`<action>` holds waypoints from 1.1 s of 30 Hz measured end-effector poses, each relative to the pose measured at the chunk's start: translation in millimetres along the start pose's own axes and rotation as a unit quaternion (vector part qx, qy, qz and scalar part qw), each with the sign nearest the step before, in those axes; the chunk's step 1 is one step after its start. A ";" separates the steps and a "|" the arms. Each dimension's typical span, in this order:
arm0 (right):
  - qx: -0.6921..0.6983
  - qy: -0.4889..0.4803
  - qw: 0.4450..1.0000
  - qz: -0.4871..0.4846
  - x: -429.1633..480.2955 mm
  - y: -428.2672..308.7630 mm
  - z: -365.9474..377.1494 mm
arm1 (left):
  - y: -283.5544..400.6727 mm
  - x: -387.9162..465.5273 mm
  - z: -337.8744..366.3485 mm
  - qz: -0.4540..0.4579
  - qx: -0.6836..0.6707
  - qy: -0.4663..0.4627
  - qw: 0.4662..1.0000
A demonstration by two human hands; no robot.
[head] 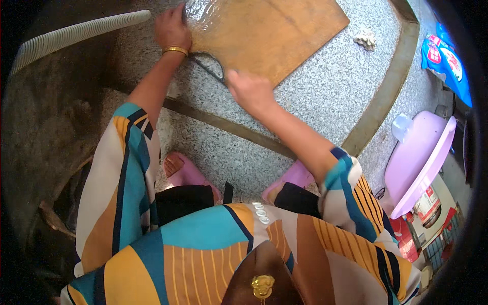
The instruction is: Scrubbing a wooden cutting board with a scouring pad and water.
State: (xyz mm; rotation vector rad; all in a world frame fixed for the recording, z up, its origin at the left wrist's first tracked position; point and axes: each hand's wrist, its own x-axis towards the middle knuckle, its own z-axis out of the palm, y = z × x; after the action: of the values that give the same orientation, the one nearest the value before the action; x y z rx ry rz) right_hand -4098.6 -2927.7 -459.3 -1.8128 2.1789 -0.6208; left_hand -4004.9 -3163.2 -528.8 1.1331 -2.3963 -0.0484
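Note:
A flat wooden board [263,34] lies at the top of the view over a speckled stone floor, its upper left part wet and shiny. My left hand [173,30] is at the board's left edge, with a dark edge of something beside its fingers; the grip is not clear. My right hand [249,89], slightly blurred, is closed at the board's near edge. A dark, thin strip [207,68] runs between the hands by a curved cut-out in the board. What the right fingers hold is hidden.
A ribbed white hose [84,33] reaches in from the left. A crumpled whitish lump [365,39] lies right of the board. At the right are a blue packet [446,65], a clear plastic container [402,127] and a tilted pink basin [415,164]. Pink slippers [187,171] are below.

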 end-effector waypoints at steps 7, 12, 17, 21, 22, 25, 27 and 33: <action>0.017 -0.007 0.999 -0.037 21.0 -8.5 11.5 | 2.4 2.7 -1.8 -0.005 -0.031 -0.017 0.999; -0.005 -0.052 0.998 -0.044 -4.7 7.3 1.9 | 9.8 4.0 -5.5 -0.016 -0.045 0.002 0.999; 0.015 -0.020 0.999 -0.025 104.7 10.0 12.4 | 8.5 7.3 -9.8 -0.036 -0.054 -0.031 0.997; 0.016 0.020 0.998 -0.054 53.0 28.4 16.0 | -13.3 4.8 -12.6 -0.088 -0.234 -0.146 0.957; 0.003 0.000 0.997 -0.073 27.2 27.1 -1.7 | -24.8 4.1 -16.3 -0.103 -0.222 -0.137 0.960; -0.008 -0.046 0.994 -0.103 21.1 21.5 -8.7 | -56.1 7.2 -14.4 -0.117 -0.371 -0.235 0.891; 0.021 -0.083 0.992 -0.096 36.5 11.5 -4.4 | -67.7 5.5 -1.6 -0.107 -0.420 -0.228 0.872; 0.034 -0.083 0.986 -0.142 123.2 -22.4 33.1 | -61.8 25.3 3.3 -0.087 -0.391 -0.281 0.872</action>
State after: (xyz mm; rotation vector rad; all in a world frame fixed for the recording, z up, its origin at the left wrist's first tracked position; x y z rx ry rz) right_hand -4089.2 -3056.6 -467.5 -2.0753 1.7879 -0.5681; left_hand -3975.6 -3222.9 -535.7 0.9839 -2.2994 -1.4452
